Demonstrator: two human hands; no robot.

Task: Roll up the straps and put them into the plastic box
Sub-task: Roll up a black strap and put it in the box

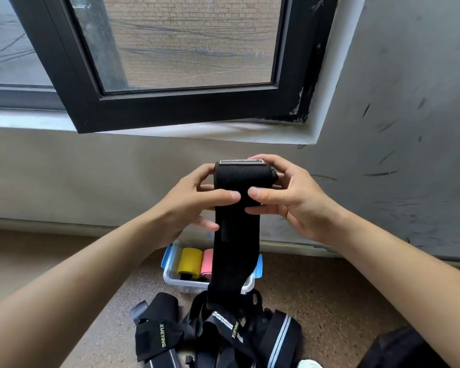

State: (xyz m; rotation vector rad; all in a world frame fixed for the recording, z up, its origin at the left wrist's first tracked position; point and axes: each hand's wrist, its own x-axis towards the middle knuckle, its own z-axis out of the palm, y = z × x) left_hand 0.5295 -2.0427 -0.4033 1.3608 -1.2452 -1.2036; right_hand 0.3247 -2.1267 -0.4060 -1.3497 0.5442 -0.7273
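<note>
Forearms, mine, two: nearest the lens, reaching forward.

Left hand (194,200): fingers curled round the left end of the black strap (239,179), thumb pressed on its front.

Right hand (284,197): same grip on the right end, thumb beside the other.

Black strap: top wound into a roll, held in the air; tail hanging in front of the plastic box (175,281).

Plastic box: on the floor (329,301) by the wall, holding a yellow roll (190,261) and a pink roll (207,262).

Loose straps (223,333): heap on the near side of the box, unrolled.

Risks, as I judge them: thumbs easing would let the roll spring loose; the long tail could wind crooked or snag on the heap.
</note>
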